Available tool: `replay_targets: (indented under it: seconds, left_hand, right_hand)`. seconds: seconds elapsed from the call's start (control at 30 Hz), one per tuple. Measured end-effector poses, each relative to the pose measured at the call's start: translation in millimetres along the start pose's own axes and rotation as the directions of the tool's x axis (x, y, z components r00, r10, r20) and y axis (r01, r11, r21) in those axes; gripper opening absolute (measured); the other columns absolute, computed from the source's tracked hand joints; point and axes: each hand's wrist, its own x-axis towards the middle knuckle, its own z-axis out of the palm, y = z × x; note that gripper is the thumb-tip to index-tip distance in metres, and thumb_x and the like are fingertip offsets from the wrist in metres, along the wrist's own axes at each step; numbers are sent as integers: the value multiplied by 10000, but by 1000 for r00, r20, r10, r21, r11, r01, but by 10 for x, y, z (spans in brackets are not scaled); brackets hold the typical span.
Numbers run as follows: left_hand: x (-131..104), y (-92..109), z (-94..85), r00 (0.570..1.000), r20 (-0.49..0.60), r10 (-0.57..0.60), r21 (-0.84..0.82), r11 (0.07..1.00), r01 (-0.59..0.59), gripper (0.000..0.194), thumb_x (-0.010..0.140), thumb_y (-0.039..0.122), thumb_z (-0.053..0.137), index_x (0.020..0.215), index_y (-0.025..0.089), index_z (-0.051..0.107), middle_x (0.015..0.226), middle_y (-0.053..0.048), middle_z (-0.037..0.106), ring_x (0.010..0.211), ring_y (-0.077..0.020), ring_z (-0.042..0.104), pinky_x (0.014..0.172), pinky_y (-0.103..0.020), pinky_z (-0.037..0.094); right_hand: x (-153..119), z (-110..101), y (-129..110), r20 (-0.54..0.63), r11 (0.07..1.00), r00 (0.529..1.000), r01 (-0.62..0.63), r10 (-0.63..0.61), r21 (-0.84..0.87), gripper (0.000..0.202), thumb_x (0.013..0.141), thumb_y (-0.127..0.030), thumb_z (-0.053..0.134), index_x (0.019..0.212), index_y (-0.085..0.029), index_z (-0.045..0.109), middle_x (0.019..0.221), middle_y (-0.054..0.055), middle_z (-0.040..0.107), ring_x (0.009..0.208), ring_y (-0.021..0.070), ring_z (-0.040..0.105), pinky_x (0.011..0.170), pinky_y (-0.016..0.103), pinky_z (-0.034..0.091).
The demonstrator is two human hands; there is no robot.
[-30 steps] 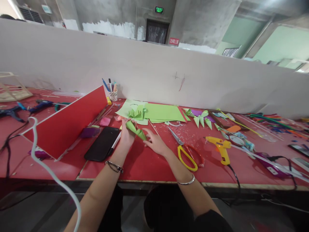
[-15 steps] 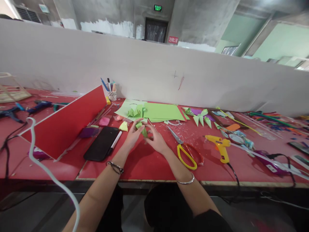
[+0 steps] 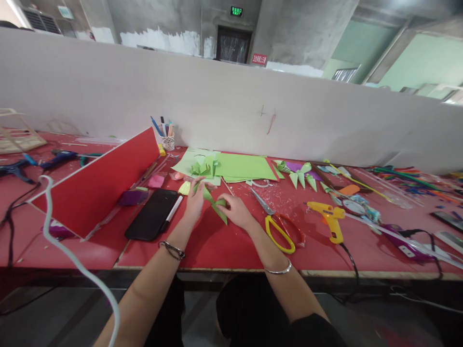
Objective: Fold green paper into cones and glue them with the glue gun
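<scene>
A narrow green paper piece (image 3: 220, 212) slants between my two hands above the red table. Its upper left end is at the fingers of my left hand (image 3: 195, 200), which grip it. The fingers of my right hand (image 3: 234, 209) pinch it near its middle, and its pointed lower end sticks out below them. Behind my hands, folded green paper pieces (image 3: 204, 167) rest on pale and bright green sheets (image 3: 246, 167). Scissors with yellow and red handles (image 3: 280, 234) lie to the right of my right hand.
On the left are a black phone (image 3: 152, 215), a white marker (image 3: 174, 210), a standing red board (image 3: 104, 185) and a pen cup (image 3: 168, 141). A yellow glue gun (image 3: 330, 217) lies right of the scissors. A white cable (image 3: 72, 258) hangs at front left.
My hands have moved slightly apart. The green paper, bunched between my fingers before, now extends as a slanting strip toward the lower right.
</scene>
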Motion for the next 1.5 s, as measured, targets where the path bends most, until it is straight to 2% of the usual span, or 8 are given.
replay_targets:
  seconds: [0.23, 0.47, 0.77, 0.87, 1.03, 1.2, 1.33, 1.5]
  left_hand:
    - [79, 76, -51, 971, -239, 30, -129, 990, -62, 231, 695, 271, 641, 855, 197, 492, 605, 69, 532, 533, -73, 543, 581, -206, 438]
    - [108, 59, -78, 960, -259, -107, -222, 974, 49, 243, 659, 304, 668, 701, 158, 478, 581, 63, 524, 527, -51, 530, 560, -175, 434]
    - [-18, 26, 34, 998, -59, 13, 100, 995, -7, 221, 623, 215, 692, 780, 162, 546, 562, 51, 556, 512, -75, 529, 539, -185, 399]
    - [-89, 26, 64, 996, 76, 38, 298, 953, -59, 205, 618, 234, 692, 729, 175, 530, 545, 63, 517, 463, -76, 478, 494, -192, 361]
    - [-151, 10, 68, 973, 195, 121, 524, 826, -207, 196, 559, 212, 721, 671, 178, 564, 573, 63, 501, 550, -88, 416, 550, -185, 323]
    - [-130, -4, 49, 962, 244, 121, 613, 750, -250, 195, 580, 247, 705, 730, 191, 594, 590, 52, 512, 560, -103, 404, 547, -191, 295]
    - [-136, -5, 47, 953, 290, 88, 624, 738, -258, 219, 592, 261, 689, 782, 201, 599, 644, 42, 543, 587, -112, 431, 562, -193, 309]
    - [-158, -5, 58, 938, 345, 25, 615, 749, -246, 234, 585, 240, 681, 799, 195, 599, 575, 64, 490, 536, -94, 395, 521, -183, 287]
  right_hand:
    - [42, -153, 85, -252, 951, 947, -127, 200, 281, 165, 782, -315, 476, 787, -175, 563, 812, 30, 600, 746, 143, 541, 714, 275, 423]
    - [-15, -175, 20, 36, 1000, 999, 4, -4, -5, 285, 771, -343, 550, 1020, -207, 562, 1045, 66, 543, 1040, 192, 468, 920, 367, 349]
    - [-410, -524, -46, 322, 948, 917, -143, 234, -283, 722, 595, -343, 721, 1257, -263, 442, 1223, 108, 452, 1140, 288, 410, 898, 400, 367]
    - [-544, -449, -118, 395, 942, 892, -89, 220, -325, 572, 635, -233, 689, 1174, -248, 502, 1199, 94, 470, 1088, 255, 461, 845, 342, 391]
    - [-502, -453, -154, 291, 920, 938, -65, 189, -388, 161, 710, -215, 620, 863, -193, 577, 868, 49, 566, 744, 166, 534, 668, 279, 389]
    - [-227, -640, -59, 74, 996, 995, -68, 63, 57, 139, 780, -308, 509, 853, -198, 553, 811, 21, 578, 709, 140, 531, 672, 282, 418]
    - [-12, -630, -67, -89, 867, 990, -50, 108, 495, 223, 814, -390, 394, 893, -212, 502, 846, 36, 570, 767, 148, 544, 676, 287, 446]
    - [147, -453, -122, -45, 775, 990, -74, 131, 628, 198, 789, -362, 415, 861, -205, 512, 816, 31, 573, 716, 136, 529, 646, 268, 447]
